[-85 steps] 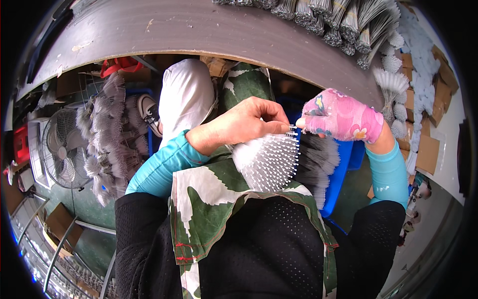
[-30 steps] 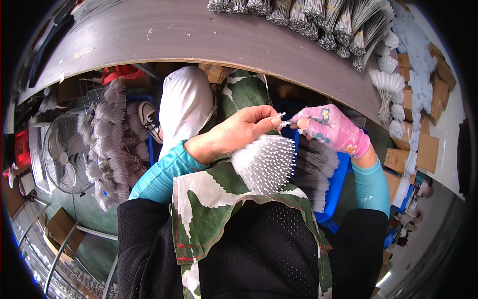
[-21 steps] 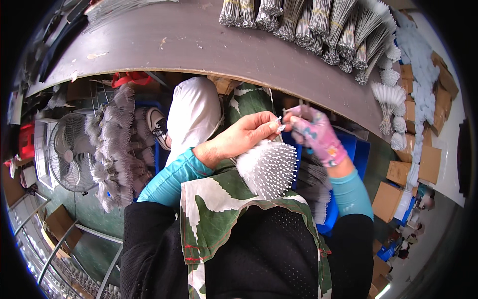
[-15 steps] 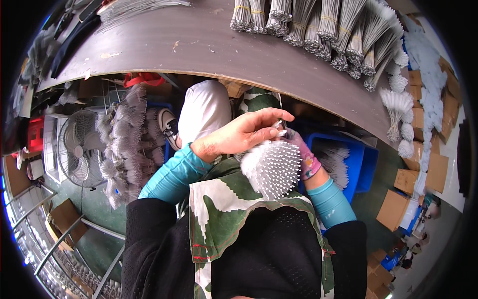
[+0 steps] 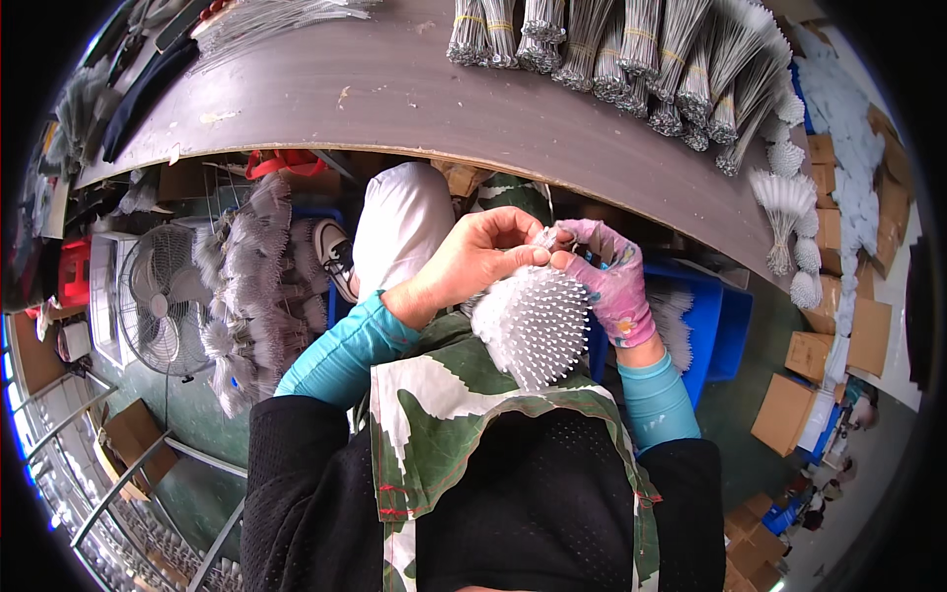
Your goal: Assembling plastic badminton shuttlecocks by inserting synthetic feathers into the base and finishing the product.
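A bundle of thin wire brushes [image 5: 533, 326] with white bristles and pale round tips lies over my lap, its tips toward me. Above its far side, my bare left hand [image 5: 478, 255] pinches thumb and forefinger together at a small whitish bit [image 5: 546, 238] too small to make out. Close against those fingertips, my right hand [image 5: 614, 281], in a pink flowered glove with bare fingertips, is closed in a pinch as well. What lies between its fingers is hidden. Teal sleeves cover both forearms.
Banded bundles of wire brushes [image 5: 631, 49] lie along the table [image 5: 326, 99] ahead. Under its right side stands a blue bin [image 5: 718, 316] with more brushes. Brushes hang in a mass [image 5: 258, 286] beside a fan [image 5: 158, 296] at left. Cardboard boxes [image 5: 784, 409] stand at right.
My right hand has come out from behind my left and the bundle, turning so its glove shows. My left fingers have drawn from stretched out into a pinch.
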{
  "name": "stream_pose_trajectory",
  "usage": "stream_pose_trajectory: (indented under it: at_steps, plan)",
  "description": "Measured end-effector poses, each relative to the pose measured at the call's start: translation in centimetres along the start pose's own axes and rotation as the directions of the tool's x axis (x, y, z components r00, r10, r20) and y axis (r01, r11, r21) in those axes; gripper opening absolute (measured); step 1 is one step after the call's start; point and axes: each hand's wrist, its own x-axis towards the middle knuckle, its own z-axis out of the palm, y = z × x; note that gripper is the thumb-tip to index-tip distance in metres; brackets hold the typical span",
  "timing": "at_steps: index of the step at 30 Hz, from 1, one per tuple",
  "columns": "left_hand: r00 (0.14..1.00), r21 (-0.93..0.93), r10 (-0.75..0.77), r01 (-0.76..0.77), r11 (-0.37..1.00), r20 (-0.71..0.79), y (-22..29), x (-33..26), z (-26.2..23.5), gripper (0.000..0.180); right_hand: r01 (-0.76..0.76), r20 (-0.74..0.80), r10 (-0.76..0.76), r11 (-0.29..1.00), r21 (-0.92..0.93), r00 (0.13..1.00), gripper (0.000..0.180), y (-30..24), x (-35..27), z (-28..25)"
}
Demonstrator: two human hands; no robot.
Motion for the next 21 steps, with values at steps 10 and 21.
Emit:
stream_pose_trajectory:
  at_steps: [10,21]
  plan:
    - [0.999,-0.014,-0.012,0.012,1.0,0.047,-0.3,0.2,0.0,0.011,-0.027,0.211,0.055,0.991,-0.134,0.976,0.014,-1.6,1.3,-1.3]
    - [0.992,0.048,0.053,-0.059,0.997,0.119,0.9,-0.3,0.0,0.009,0.084,0.042,-0.077,0.976,-0.203,0.996,0.005,-0.8,0.7,-0.4]
